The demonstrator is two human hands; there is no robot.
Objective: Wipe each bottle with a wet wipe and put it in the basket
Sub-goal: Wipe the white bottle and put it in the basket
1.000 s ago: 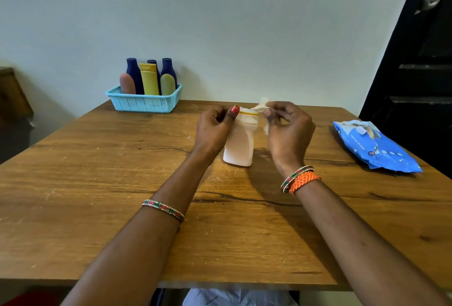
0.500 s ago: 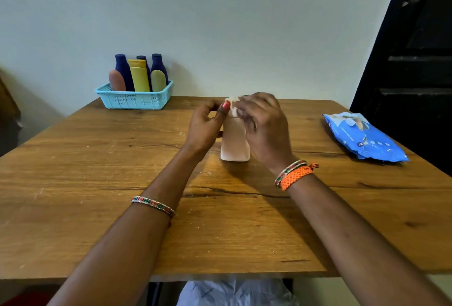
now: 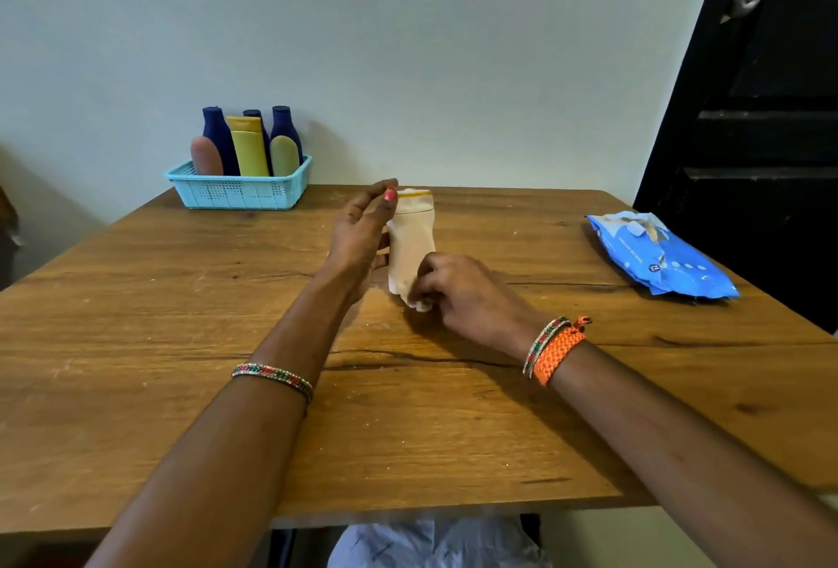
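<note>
**Kid:** Where is the white bottle [image 3: 410, 245]?

**Helper:** It stands in the middle of the wooden surface [image 3: 181, 340], well apart from the blue basket [image 3: 236, 193] by the wall.

**Kid:** What are the hands doing?

**Helper:** The left hand [image 3: 360, 234] holds the bottle up near its top, its grip curled round it. The right hand [image 3: 458, 290] pinches a wet wipe [image 3: 419, 302] against the bottom.

**Kid:** How do you wipe it well?

**Helper:** I think you hold the top tight, so it can't tip. Then rub all the way round, low to high.
</note>
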